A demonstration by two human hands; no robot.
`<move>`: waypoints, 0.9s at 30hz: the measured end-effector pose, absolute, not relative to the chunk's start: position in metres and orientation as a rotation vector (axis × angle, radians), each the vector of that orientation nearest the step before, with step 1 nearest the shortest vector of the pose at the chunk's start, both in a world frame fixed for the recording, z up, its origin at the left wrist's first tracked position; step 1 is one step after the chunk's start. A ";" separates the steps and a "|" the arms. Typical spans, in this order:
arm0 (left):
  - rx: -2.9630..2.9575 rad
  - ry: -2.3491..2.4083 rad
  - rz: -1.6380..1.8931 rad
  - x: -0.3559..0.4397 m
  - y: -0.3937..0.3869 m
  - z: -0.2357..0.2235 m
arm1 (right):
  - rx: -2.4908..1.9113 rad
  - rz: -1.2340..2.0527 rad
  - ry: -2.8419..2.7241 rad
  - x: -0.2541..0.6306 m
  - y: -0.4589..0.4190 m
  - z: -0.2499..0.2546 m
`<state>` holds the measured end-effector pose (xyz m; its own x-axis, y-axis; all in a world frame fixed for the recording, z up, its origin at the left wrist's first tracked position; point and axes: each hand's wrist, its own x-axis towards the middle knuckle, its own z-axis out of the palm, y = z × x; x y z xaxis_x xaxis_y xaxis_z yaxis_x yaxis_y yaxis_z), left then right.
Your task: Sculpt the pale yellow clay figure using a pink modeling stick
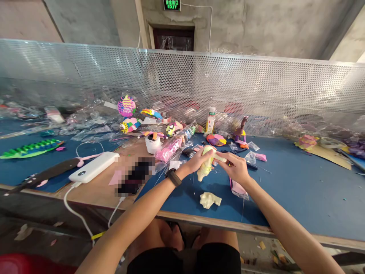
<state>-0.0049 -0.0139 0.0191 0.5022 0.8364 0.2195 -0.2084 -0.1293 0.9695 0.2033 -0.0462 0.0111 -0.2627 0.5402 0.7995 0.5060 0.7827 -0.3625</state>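
Note:
A pale yellow, clay-like figure (204,169) is held up over the blue table, its narrow end hanging down. My left hand (194,161) is closed around its upper left side. From the right, my right hand (235,167) pinches a slim pale yellow part (220,158) that sticks out sideways from the figure; whether it is a separate piece I cannot tell. Below both hands, a loose pale yellow lump (210,200) of the same look lies on the table. A pink item in a clear bag (238,189) rests under my right wrist.
Left of my arm are a white power bank (94,167) with cables and a blurred-out phone (135,177). Behind my hands stand a drink bottle (210,121), a pink clay bag (170,149) and several colourful clay figures. A perforated metal screen (245,83) borders the table.

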 end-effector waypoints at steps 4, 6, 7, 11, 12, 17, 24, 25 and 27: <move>1.437 0.594 1.025 -0.003 -0.014 0.016 | -0.877 0.128 -1.846 0.199 -0.047 0.007; 1.457 0.599 1.028 -0.003 -0.014 0.017 | -0.923 0.177 -1.821 0.196 -0.047 0.006; 1.469 0.601 1.029 -0.002 -0.015 0.017 | -0.935 0.184 -1.807 0.196 -0.047 0.005; 1.602 0.632 1.096 -0.002 -0.018 0.021 | -0.929 0.156 -1.779 0.193 -0.049 0.006; 1.647 0.647 1.132 -0.003 -0.019 0.022 | -0.930 0.160 -1.779 0.193 -0.049 0.006; 1.725 0.681 1.166 -0.005 -0.025 0.026 | -0.950 0.327 -1.728 0.188 -0.049 0.001; 1.686 0.653 1.153 -0.005 -0.027 0.028 | -0.843 0.634 -1.704 0.187 -0.051 0.002; 1.648 0.643 1.132 -0.006 -0.026 0.028 | -0.835 0.657 -1.707 0.189 -0.051 0.004; 1.565 0.618 1.073 -0.007 -0.024 0.026 | -0.841 0.701 -1.692 0.192 -0.051 0.008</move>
<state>-0.0070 -0.0238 0.0263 0.4562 0.8330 0.3131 -0.1471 -0.2764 0.9497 0.1925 -0.0507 0.0085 -0.1810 0.8148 0.5507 0.1869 0.5782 -0.7942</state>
